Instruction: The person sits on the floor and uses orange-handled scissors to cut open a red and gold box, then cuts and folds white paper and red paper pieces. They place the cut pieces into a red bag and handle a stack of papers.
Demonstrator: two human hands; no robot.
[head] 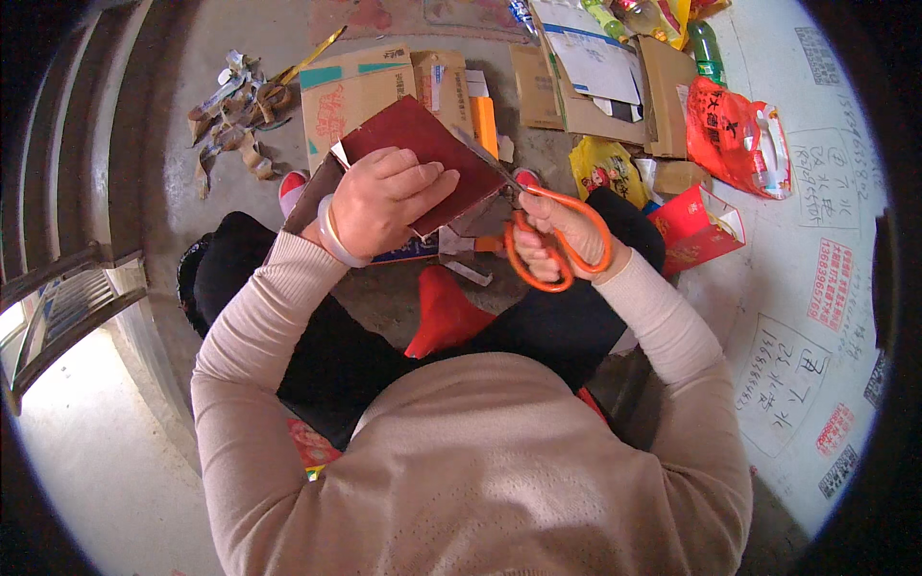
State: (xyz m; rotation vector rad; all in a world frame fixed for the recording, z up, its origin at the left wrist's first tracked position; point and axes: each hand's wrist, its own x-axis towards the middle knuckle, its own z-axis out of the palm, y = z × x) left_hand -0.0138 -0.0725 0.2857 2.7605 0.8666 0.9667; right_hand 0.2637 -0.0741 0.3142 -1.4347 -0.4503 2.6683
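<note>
My left hand (pixel 389 198), with a pale bangle at the wrist, grips a dark red cardboard piece (pixel 425 129) above my lap. Its fingers lie across the red face; the thumb is hidden. A torn whitish edge shows at the piece's left corner. In my right hand (pixel 565 227) is a pair of scissors with orange handles (pixel 601 230). The handle loops stand apart around my fingers. The scissors' dark blades meet the right edge of the cardboard piece; whether the edge lies between them cannot be made out.
Flattened cardboard boxes (pixel 353 79) lie ahead, with crumpled tape strips (pixel 248 115) to their left. At right are a red plastic bag (pixel 727 137), a yellow bag (pixel 612 162), a green bottle (pixel 706 54) and a red paper box (pixel 695 227). Metal railings (pixel 65 266) stand left; a wall bearing writing stands right.
</note>
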